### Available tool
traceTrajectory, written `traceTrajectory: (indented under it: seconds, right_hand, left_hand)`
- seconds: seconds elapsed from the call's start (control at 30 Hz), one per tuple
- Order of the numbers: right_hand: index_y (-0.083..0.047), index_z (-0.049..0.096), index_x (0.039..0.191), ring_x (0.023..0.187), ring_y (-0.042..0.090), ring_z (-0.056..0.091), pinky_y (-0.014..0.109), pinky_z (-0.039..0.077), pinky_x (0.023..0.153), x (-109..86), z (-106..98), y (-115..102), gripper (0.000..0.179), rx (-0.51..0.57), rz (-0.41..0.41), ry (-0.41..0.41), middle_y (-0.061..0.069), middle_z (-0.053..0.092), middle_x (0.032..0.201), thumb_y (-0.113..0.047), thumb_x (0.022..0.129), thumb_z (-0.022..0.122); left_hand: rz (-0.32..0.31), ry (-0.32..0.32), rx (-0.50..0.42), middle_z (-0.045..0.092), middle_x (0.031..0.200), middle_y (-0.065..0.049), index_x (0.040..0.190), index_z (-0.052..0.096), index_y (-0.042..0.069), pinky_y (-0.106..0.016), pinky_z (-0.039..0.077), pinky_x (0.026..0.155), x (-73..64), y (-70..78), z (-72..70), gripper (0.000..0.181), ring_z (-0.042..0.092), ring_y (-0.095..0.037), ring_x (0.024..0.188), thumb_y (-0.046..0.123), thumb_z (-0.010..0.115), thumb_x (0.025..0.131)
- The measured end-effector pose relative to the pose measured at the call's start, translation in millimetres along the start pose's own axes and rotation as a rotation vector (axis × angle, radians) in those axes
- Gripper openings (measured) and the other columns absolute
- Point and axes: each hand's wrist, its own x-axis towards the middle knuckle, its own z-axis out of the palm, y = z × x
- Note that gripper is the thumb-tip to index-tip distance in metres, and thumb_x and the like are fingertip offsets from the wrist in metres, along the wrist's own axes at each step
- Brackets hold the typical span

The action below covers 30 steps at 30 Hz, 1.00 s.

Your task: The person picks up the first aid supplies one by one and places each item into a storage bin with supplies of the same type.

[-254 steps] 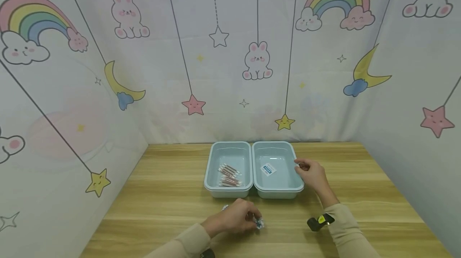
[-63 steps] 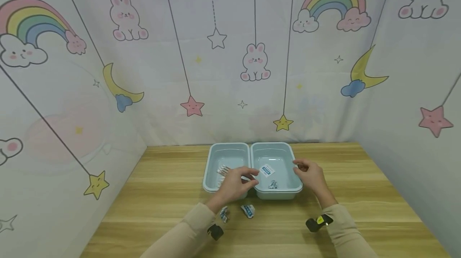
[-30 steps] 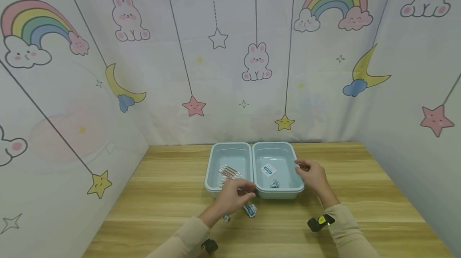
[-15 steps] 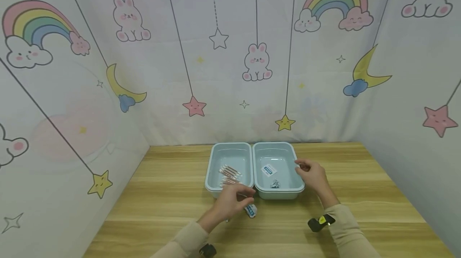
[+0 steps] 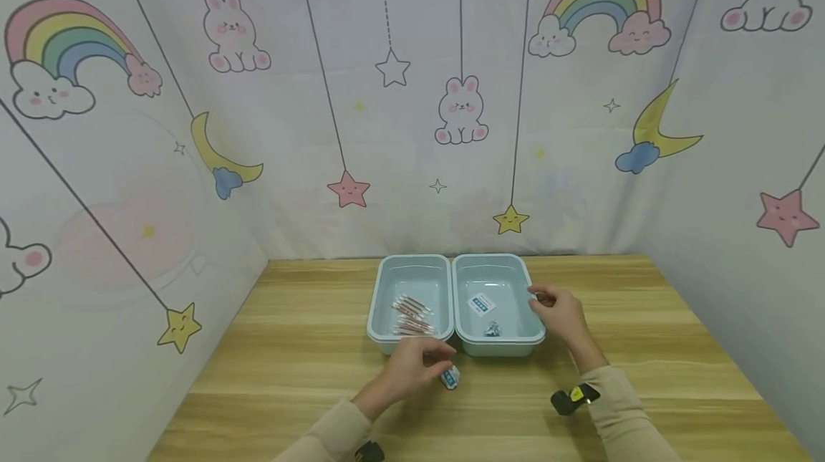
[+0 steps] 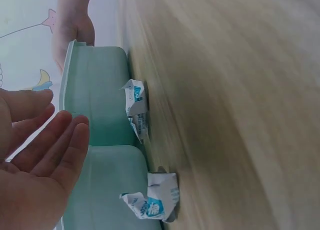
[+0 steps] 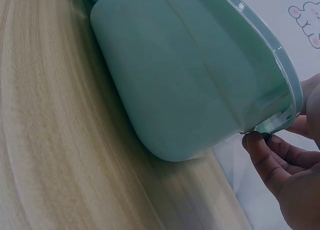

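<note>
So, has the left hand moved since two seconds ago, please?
Yes, the left hand has drawn back and slightly left, relative to the left plastic tub.

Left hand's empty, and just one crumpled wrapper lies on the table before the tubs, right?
Not one but two: the left wrist view shows a wrapper and a second wrapper on the table before the tubs. The left hand is empty.

Pale cartoon-printed walls (image 5: 412, 132) on three sides; wood-grain table (image 5: 309, 319) between.
</note>
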Motion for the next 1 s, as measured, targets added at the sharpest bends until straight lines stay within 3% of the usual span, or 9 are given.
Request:
traceTrajectory:
  seconds: [0.37, 0.77, 1.0]
  right_hand:
    - [-0.005, 0.069, 0.115, 0.098, 0.028, 0.063, 0.040, 0.052, 0.084, -0.5, 0, 1, 0.027, 0.006, 0.009, -0.002, 0.018, 0.068, 0.108, -0.016, 0.090, 0.064]
    - [-0.006, 0.070, 0.114, 0.091, 0.024, 0.062, 0.032, 0.050, 0.077, 0.3, 1, 1, 0.027, 0.001, 0.025, 0.001, 0.016, 0.069, 0.104, -0.016, 0.089, 0.065]
    - [-0.006, 0.070, 0.113, 0.088, 0.023, 0.061, 0.030, 0.049, 0.074, 1.7, 2, 4, 0.027, 0.002, 0.017, 0.006, 0.014, 0.068, 0.100, -0.016, 0.088, 0.066]
  left_hand:
    - [-0.001, -0.019, 0.028, 0.075, 0.092, -0.003, 0.101, 0.074, 0.004, -0.019, 0.053, 0.076, -1.5, -6.3, 1.8, 0.020, 0.066, -0.004, 0.081, 0.009, 0.076, 0.082]
    - [-0.003, -0.104, 0.076, 0.075, 0.099, -0.007, 0.105, 0.073, 0.003, -0.022, 0.055, 0.075, -2.2, -11.0, 7.5, 0.025, 0.069, -0.016, 0.084, 0.009, 0.077, 0.081]
    - [-0.029, -0.139, 0.091, 0.074, 0.102, -0.005, 0.108, 0.073, 0.004, -0.022, 0.054, 0.079, 1.4, -12.6, 9.9, 0.027, 0.069, -0.014, 0.091, 0.010, 0.077, 0.081]
